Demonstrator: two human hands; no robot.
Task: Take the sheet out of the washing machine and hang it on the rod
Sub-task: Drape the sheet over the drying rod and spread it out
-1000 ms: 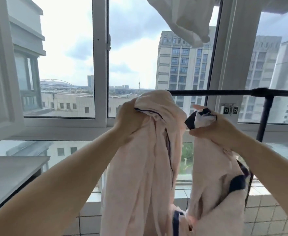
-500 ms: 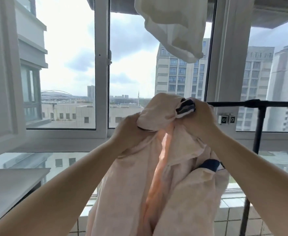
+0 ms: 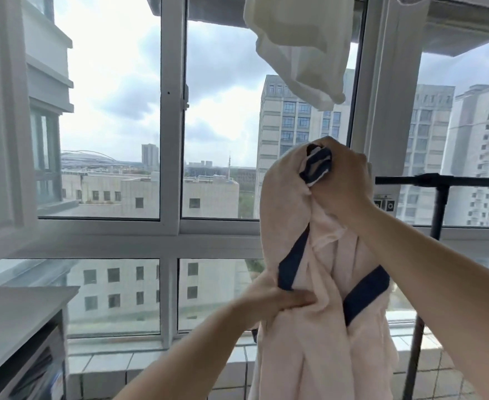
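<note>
The pale pink sheet (image 3: 318, 327) with dark blue trim hangs bunched in front of me, right of centre. My right hand (image 3: 341, 186) grips its top, with a blue-trimmed fold in my fist, level with the left end of the black rod (image 3: 445, 180). That end of the rod is hidden behind my hand and the cloth. Lower down, my left hand (image 3: 278, 301) holds a fold of the sheet at its left edge beside a blue band. The washing machine is not in view.
A black upright (image 3: 439, 215) carries the rod down to the tiled floor at the right. A white garment (image 3: 301, 50) hangs overhead. White window frames (image 3: 171, 140) stand close behind the sheet. A grey-topped unit (image 3: 15, 321) fills the lower left corner.
My left hand has dropped from the top of the sheet to a fold lower down. My right hand has kept its grip on the blue-trimmed top and carried it right, near the rod.
</note>
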